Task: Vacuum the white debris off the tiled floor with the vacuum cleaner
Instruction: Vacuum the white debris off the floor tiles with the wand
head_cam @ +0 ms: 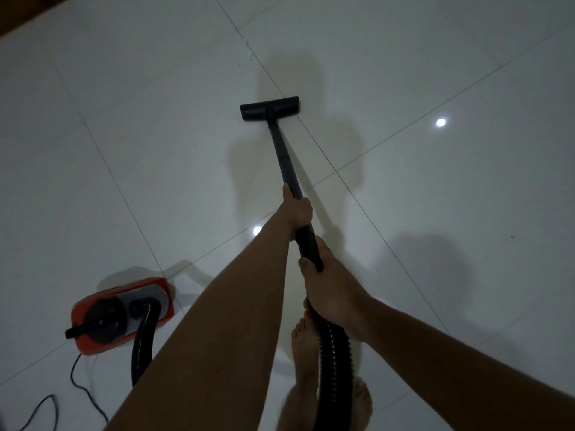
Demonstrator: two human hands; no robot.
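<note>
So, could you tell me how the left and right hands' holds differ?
The left hand grips farther forward, the right hand nearer the body. The left hand holds the slim wand, the right hand the thicker end where the ribbed hose begins. Both curl around black tubing.

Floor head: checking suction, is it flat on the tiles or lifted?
Flat: the floor head lies on the tiled floor, no gap visible.

The tiled floor (155,119) is gleaming glossy and smooth, mirroring light spots. Ahead of the left grip (297,209), the wand (281,150) and floor head (269,107) are looking matt black. Behind the right grip (333,287), the hose (334,353) is showing ribbed, faintly shiny plastic. Left of both, the canister (121,309) is showing smooth red plastic.
</note>
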